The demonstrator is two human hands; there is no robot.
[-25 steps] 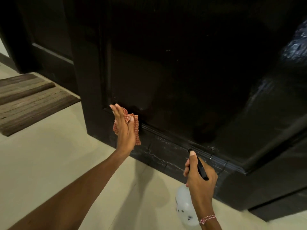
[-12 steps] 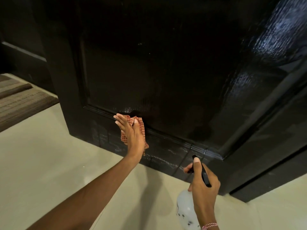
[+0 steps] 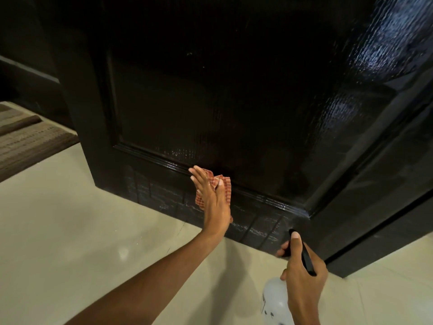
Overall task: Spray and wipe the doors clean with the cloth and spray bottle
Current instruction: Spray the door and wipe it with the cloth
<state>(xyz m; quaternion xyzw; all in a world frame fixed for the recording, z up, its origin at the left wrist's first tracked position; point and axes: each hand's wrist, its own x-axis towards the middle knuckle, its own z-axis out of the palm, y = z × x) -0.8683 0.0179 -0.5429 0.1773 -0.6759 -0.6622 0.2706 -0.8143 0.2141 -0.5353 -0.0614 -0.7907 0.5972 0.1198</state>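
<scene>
- My left hand point(image 3: 212, 200) lies flat, fingers straight, pressing the red checked cloth point(image 3: 226, 186) against the black door point(image 3: 210, 102). Nothing is clenched.
- The cloth sits on the moulding at the foot of the door's sunken panel, edges showing on both sides of my palm.
- My right hand point(image 3: 303, 274) grasps the spray bottle point(image 3: 274, 301) by its black head, the thumb along the top. The white body hangs below, near the door's lower right corner.
- Wet sheen shows on the panel just above the cloth.
- A striped mat point(image 3: 25, 139) lies on the pale floor point(image 3: 70, 219), far left.
</scene>
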